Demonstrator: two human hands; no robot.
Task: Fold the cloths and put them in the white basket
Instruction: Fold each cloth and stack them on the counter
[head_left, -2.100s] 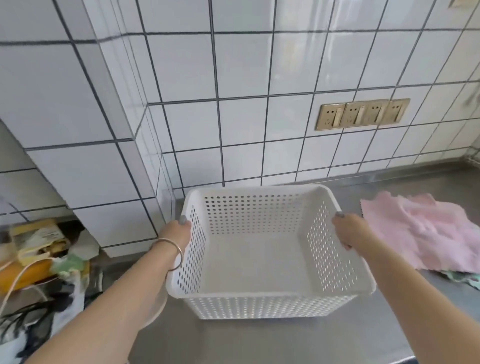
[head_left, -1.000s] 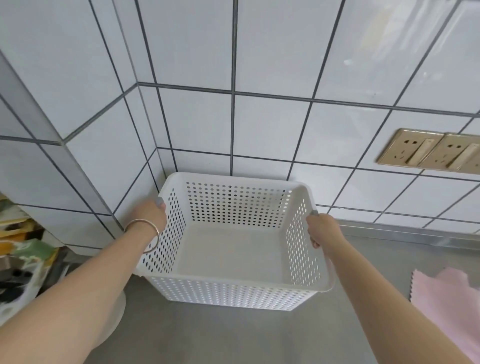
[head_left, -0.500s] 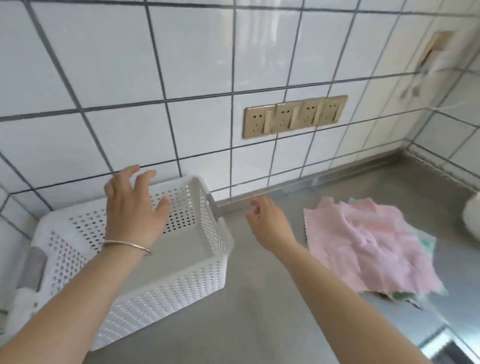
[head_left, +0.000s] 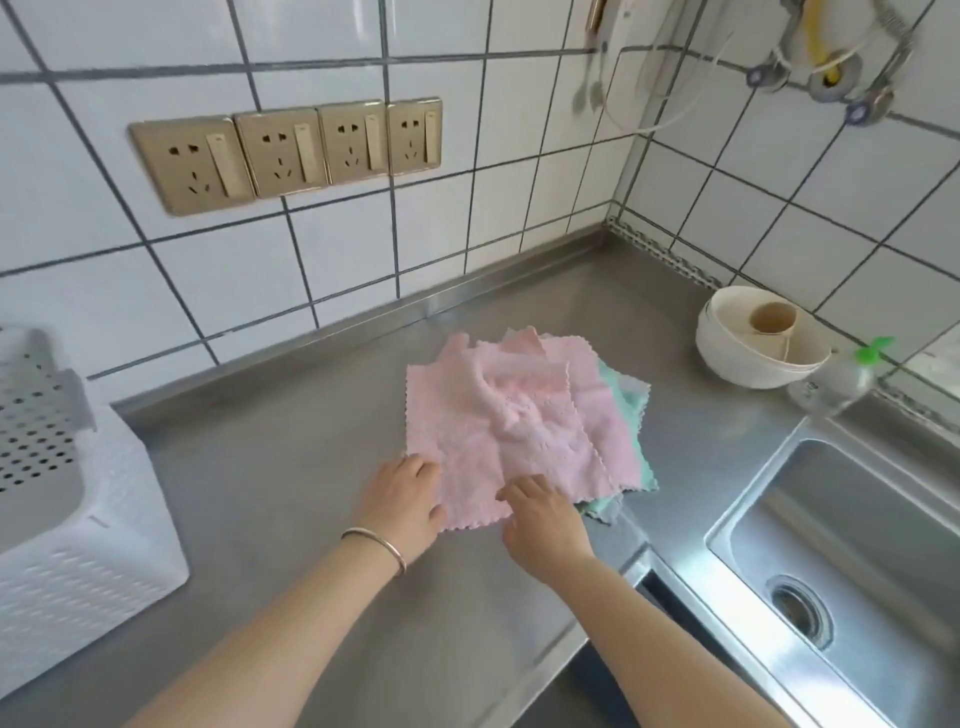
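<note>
Both hands at near edge of cloth pile (head_left: 519, 415) on counter (head_left: 270, 467). Left hand (head_left: 402, 501) flat on top pink cloth's corner, fingers relaxed. Right hand (head_left: 543, 522) fingers curled at its edge; pinch unclear. Basket (head_left: 78, 540) far left, well apart.

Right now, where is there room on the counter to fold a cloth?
Bare steel lies between the white basket and the cloth pile, and behind the pile up to the tiled wall. It is crowded right of the pile: bowl, bottle and sink.
</note>
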